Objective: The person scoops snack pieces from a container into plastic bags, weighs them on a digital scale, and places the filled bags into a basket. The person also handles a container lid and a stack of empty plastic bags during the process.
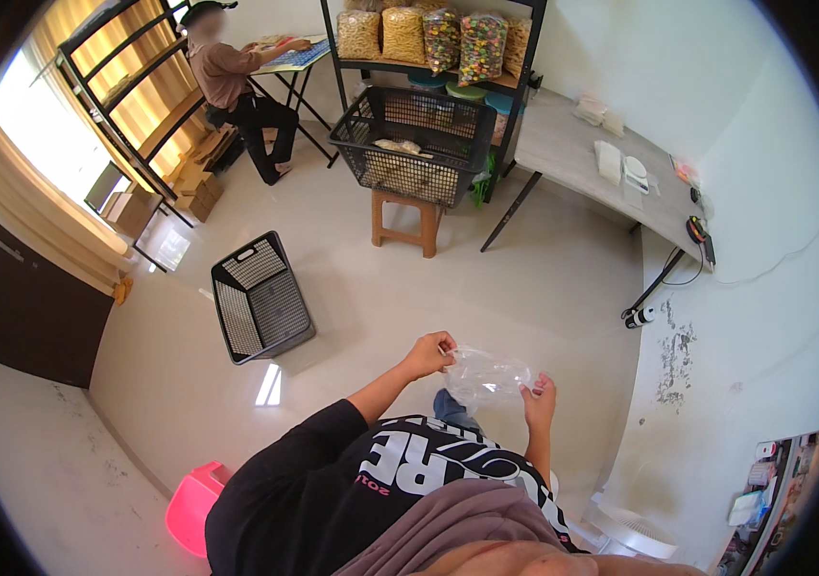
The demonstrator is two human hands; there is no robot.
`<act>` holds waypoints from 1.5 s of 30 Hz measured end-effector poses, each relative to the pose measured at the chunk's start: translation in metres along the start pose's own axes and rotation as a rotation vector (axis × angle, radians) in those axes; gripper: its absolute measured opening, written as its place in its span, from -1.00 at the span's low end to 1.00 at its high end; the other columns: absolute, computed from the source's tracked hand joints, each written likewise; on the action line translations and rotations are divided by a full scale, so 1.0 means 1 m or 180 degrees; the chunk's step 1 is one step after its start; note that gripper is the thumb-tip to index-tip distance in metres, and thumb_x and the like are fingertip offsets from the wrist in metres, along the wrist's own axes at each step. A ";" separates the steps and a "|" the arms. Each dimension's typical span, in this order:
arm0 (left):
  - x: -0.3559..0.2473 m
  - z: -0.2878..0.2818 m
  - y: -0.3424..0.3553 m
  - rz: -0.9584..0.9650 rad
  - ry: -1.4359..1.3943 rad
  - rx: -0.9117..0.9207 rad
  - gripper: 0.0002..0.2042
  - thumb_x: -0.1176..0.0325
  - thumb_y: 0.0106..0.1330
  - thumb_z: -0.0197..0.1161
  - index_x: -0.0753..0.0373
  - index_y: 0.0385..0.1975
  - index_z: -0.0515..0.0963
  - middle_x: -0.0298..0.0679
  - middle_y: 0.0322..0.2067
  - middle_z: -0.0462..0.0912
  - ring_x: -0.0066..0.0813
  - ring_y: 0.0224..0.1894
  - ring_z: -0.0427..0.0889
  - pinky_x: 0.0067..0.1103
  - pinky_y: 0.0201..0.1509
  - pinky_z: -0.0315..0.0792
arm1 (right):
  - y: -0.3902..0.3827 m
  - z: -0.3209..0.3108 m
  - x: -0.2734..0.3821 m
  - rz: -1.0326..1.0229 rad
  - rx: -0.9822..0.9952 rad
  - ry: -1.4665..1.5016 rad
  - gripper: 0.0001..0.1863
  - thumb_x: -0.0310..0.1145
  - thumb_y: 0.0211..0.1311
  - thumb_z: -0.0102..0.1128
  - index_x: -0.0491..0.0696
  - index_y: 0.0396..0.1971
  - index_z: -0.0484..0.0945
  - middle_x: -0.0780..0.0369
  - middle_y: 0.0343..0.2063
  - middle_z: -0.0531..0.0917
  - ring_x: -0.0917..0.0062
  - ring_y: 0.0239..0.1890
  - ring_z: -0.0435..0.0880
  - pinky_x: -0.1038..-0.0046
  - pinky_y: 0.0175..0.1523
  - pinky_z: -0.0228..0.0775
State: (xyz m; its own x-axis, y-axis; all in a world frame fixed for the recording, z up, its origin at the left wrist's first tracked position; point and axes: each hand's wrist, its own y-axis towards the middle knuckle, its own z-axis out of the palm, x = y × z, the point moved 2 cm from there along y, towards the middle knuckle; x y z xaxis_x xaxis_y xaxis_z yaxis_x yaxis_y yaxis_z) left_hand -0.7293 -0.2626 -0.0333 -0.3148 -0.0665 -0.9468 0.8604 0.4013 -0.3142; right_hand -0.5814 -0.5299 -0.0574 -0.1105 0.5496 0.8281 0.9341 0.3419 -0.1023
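Thin clear plastic bag (488, 376): see-through, wrinkled, glossy.
Bag pose: spread sideways.
Bag position: held up between bare left hand (431, 355) and bare right hand (539, 393).

Reference centre: the bag (488, 377), between the left hand (428, 356) and the right hand (539, 392). A floor basket (258, 300) stands at 10 o'clock. A second basket (414, 177) sits on a stool (407, 200) at 11 o'clock, before the shelf (385, 66). The shelf, bearing filled sacks (402, 35), stands at 12 o'clock; the table (563, 139), at 1 o'clock; the door (25, 288), at 9 o'clock.
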 end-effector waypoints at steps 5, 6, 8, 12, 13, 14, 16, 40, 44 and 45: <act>0.016 -0.023 -0.032 0.0066 0.0169 -0.0357 -0.79 0.56 0.04 0.33 0.36 -0.31 0.51 -0.22 -0.39 0.55 -0.55 -0.50 0.59 -0.60 -0.49 0.62 | -0.058 -0.017 -0.070 0.0214 0.0386 -0.0395 -0.52 -0.19 0.10 0.31 -0.21 -0.08 0.52 0.01 -0.18 0.60 0.30 -0.17 0.63 0.35 -0.05 0.47; 0.018 -0.025 -0.035 0.0088 0.0206 -0.0457 -0.79 0.56 0.04 0.33 0.36 -0.31 0.52 -0.21 -0.40 0.55 -0.54 -0.50 0.60 -0.60 -0.49 0.62 | -0.076 -0.029 -0.080 0.0300 0.0404 -0.0596 -0.53 -0.16 0.11 0.29 -0.22 -0.10 0.54 -0.01 -0.21 0.62 0.28 -0.16 0.65 0.34 -0.04 0.46; 0.015 -0.027 -0.036 0.0137 0.0291 -0.0595 -0.79 0.55 0.04 0.34 0.35 -0.31 0.52 -0.21 -0.40 0.55 -0.53 -0.49 0.61 -0.58 -0.48 0.63 | -0.110 -0.049 -0.137 0.0565 0.0523 -0.1160 -0.53 -0.12 0.09 0.28 -0.21 -0.16 0.59 -0.03 -0.27 0.66 0.25 -0.16 0.66 0.29 -0.03 0.46; 0.004 -0.024 -0.030 0.0456 0.0395 -0.0753 -0.80 0.57 0.06 0.33 0.33 -0.31 0.52 -0.25 -0.43 0.51 -0.52 -0.44 0.60 -0.55 -0.50 0.65 | -0.214 -0.080 -0.397 0.1341 0.0641 -0.1397 -0.63 -0.10 0.08 0.24 -0.09 -0.26 0.66 0.05 -0.35 0.69 0.14 -0.24 0.67 0.23 -0.06 0.47; 0.010 -0.025 -0.027 0.0411 0.0207 -0.0811 -0.79 0.57 0.07 0.33 0.32 -0.30 0.51 -0.25 -0.43 0.50 -0.52 -0.45 0.59 -0.54 -0.49 0.66 | -0.243 -0.104 -0.448 0.1349 0.0762 -0.1679 -0.65 -0.10 0.08 0.23 -0.06 -0.29 0.68 0.06 -0.37 0.70 0.12 -0.26 0.67 0.22 -0.07 0.48; 0.020 -0.026 -0.024 0.0326 0.0117 -0.0838 -0.79 0.57 0.07 0.34 0.32 -0.29 0.51 -0.26 -0.42 0.49 -0.53 -0.45 0.58 -0.54 -0.49 0.66 | -0.284 -0.116 -0.468 -0.0221 0.1286 -0.2971 -0.68 -0.10 0.10 0.18 -0.02 -0.31 0.70 0.09 -0.33 0.70 0.11 -0.26 0.66 0.20 -0.08 0.48; 0.027 -0.023 -0.015 0.0142 -0.0041 -0.0781 -0.79 0.55 0.10 0.33 0.28 -0.29 0.47 -0.28 -0.40 0.48 -0.55 -0.44 0.56 -0.57 -0.50 0.63 | -0.351 -0.123 -0.486 0.1441 0.1071 -0.2979 -0.62 -0.07 0.20 0.00 0.00 -0.25 0.68 0.07 -0.20 0.67 0.22 -0.11 0.64 0.16 0.03 0.42; -0.040 0.189 0.013 0.0207 -0.0222 -0.0219 -0.80 0.46 0.19 0.33 0.23 -0.24 0.48 -0.38 -0.51 0.46 -0.67 -0.53 0.44 -0.62 -0.44 0.54 | -0.351 -0.443 -0.293 0.2405 -0.2653 -0.1424 -0.60 -0.15 0.12 0.25 -0.18 -0.20 0.59 0.04 -0.33 0.66 0.24 -0.26 0.64 0.32 -0.11 0.45; -0.028 0.184 0.000 0.0189 -0.0186 -0.0404 -0.79 0.44 0.18 0.33 0.23 -0.23 0.48 -0.37 -0.51 0.45 -0.67 -0.52 0.45 -0.60 -0.45 0.56 | -0.348 -0.448 -0.309 0.2056 -0.2582 -0.1677 -0.58 -0.17 0.04 0.29 -0.20 -0.22 0.58 -0.01 -0.29 0.65 0.19 -0.20 0.64 0.28 -0.08 0.43; -0.025 0.178 -0.002 0.0260 -0.0223 -0.0388 -0.80 0.44 0.18 0.33 0.23 -0.24 0.49 -0.37 -0.49 0.46 -0.66 -0.51 0.45 -0.60 -0.45 0.58 | -0.347 -0.448 -0.310 0.2264 -0.2416 -0.1790 -0.61 -0.21 0.03 0.29 -0.20 -0.22 0.58 -0.02 -0.23 0.65 0.16 -0.15 0.63 0.27 -0.03 0.42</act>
State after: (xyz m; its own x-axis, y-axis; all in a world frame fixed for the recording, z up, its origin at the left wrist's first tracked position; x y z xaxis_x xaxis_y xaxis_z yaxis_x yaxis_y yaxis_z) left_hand -0.6519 -0.4249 -0.0214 -0.2134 -0.0908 -0.9727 0.8256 0.5155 -0.2293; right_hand -0.7189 -1.1605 -0.0313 0.5590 0.7567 0.3388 0.7875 -0.6124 0.0684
